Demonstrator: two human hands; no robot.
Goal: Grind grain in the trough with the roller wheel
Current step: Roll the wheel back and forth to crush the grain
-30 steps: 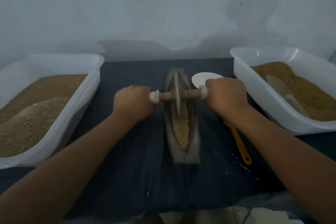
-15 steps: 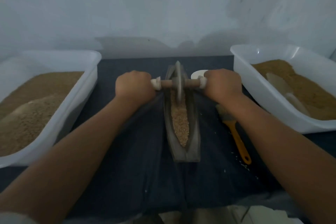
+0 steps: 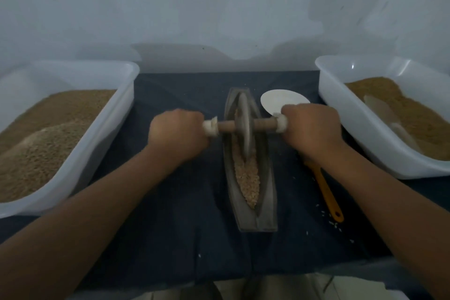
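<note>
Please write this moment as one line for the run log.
left hand: grips axle | right hand: grips axle | roller wheel: upright in trough, far half | grain: lies in trough

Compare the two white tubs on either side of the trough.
The left tub holds contents with a paler heap in front; the right tub holds evenly brown contents. The right tub has a pale scoop lying in it; the left tub shows none. Both are white plastic.
</note>
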